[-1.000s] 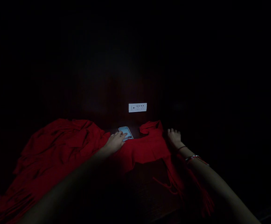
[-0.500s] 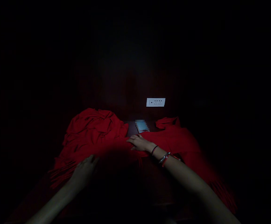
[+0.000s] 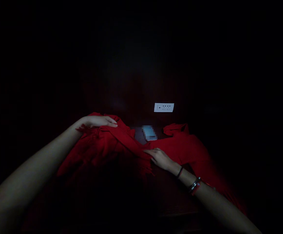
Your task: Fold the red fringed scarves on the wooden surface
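Observation:
A red scarf with fringed ends lies spread and bunched across a dark surface. Up at the left, my left hand is closed on a fold of it, with fringe hanging by the wrist. That fold slants down from there towards my right hand, whose fingers press together on the scarf's near edge at the middle. Bracelets and a dark band circle my right wrist. The scarf's lower left part fades into shadow.
Behind the scarf lies a phone with a blurred screen. A white socket panel is set in the dark wall just beyond. Deep darkness hides the surroundings.
My left hand has moved up and away from me, carrying the fringed near edge of the scarf over the bunched part. My right hand has shifted right and slightly nearer.

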Action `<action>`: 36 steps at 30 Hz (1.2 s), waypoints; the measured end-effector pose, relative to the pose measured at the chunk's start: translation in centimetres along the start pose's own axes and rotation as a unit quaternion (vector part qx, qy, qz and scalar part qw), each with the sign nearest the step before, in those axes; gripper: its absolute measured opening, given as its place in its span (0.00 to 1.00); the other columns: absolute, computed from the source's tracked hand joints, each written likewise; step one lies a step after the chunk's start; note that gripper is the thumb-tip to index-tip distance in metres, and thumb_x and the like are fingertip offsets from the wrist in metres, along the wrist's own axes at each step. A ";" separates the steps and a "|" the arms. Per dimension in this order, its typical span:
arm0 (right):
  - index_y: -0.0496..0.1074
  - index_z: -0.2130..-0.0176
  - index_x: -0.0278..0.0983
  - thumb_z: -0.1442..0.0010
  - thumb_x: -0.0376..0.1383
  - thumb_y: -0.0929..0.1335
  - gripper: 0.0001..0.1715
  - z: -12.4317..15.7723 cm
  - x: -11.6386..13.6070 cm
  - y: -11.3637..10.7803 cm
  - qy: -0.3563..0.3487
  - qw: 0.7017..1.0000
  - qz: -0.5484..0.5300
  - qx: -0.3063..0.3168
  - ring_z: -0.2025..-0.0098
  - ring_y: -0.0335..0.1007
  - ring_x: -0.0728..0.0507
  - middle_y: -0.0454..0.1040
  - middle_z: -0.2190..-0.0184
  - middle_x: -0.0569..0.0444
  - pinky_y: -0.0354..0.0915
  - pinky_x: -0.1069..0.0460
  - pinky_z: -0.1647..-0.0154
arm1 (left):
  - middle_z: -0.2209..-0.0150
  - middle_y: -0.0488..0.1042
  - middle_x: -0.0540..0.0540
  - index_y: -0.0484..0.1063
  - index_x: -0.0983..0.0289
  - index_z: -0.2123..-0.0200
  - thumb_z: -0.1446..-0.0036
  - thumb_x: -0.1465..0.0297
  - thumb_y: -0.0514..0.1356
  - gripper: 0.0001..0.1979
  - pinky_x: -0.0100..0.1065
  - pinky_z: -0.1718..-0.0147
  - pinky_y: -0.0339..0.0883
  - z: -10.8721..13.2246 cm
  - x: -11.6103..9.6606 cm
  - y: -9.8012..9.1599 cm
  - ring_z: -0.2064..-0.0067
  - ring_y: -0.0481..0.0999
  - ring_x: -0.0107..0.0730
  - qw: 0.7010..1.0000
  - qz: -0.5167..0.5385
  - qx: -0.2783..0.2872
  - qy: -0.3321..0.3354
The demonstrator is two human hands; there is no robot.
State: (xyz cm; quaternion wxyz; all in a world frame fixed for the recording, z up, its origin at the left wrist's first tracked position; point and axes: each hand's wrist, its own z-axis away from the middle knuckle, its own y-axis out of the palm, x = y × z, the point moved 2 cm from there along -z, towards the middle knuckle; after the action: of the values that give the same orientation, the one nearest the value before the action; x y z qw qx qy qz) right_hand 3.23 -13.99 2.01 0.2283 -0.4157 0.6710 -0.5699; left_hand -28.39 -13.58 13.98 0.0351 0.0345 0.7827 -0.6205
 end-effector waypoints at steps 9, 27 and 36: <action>0.63 0.46 0.34 0.47 0.29 0.62 0.27 1.7 -8.6 -5.4 0.176 0.980 0.074 0.053 0.48 0.61 0.38 0.65 0.50 0.41 0.58 0.46 0.49 | 0.47 0.61 0.65 0.62 0.65 0.47 0.45 0.74 0.49 0.21 0.53 0.50 0.53 3.1 0.4 4.5 0.46 0.60 0.51 0.997 -0.075 -0.023 -0.021; 0.70 0.56 0.34 0.43 0.36 0.62 0.16 -4.5 -2.1 -5.9 0.012 0.982 -0.105 -0.158 0.62 0.68 0.46 0.73 0.63 0.49 0.62 0.52 0.59 | 0.58 0.71 0.57 0.68 0.65 0.57 0.50 0.73 0.49 0.17 0.39 0.52 0.63 9.7 -4.5 3.2 0.54 0.69 0.38 0.926 0.199 -0.320 -0.018; 0.70 0.60 0.33 0.45 0.29 0.59 0.14 3.0 -9.4 -9.7 0.246 0.953 0.131 -0.121 0.59 0.69 0.41 0.71 0.60 0.43 0.63 0.47 0.58 | 0.46 0.64 0.61 0.63 0.61 0.47 0.58 0.63 0.61 0.32 0.46 0.51 0.59 13.9 -8.3 13.5 0.45 0.62 0.52 0.993 0.084 -0.079 0.011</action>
State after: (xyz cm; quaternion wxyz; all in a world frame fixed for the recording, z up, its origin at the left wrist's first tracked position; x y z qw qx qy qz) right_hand 13.59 -8.08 8.99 0.0772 -0.1956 0.8190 -0.5339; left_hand -18.65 -24.16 -1.49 0.0810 0.1039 0.8239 -0.5512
